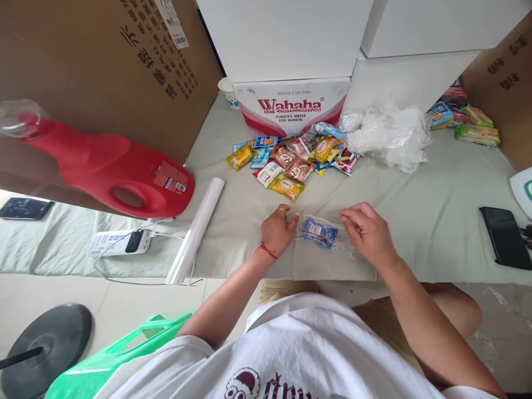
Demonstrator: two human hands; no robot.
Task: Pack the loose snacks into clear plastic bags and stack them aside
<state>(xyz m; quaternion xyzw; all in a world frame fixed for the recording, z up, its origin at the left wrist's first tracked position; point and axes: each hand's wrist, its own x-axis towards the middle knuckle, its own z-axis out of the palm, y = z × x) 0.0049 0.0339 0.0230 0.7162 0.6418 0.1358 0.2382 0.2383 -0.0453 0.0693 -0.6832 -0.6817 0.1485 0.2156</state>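
A small blue snack packet (320,233) lies on the table with a sheet of clear plastic film (344,242) around it; I cannot tell whether the film is a bag or a loose sheet. At the packet's left side, my left hand (277,228), with a red string on its wrist, is closed at the film's edge. My right hand (369,233) pinches the film on the other side, thumb against fingers. Just beyond the hands sits a pile of wrapped snacks (297,168) in yellow, brown, blue and white.
A crumpled heap of clear plastic (390,136) lies right of the pile, before white boxes (286,33). To the left are a film roll (195,233), a red jug (124,172) and a power bank (120,243). A black phone (505,237) lies far right.
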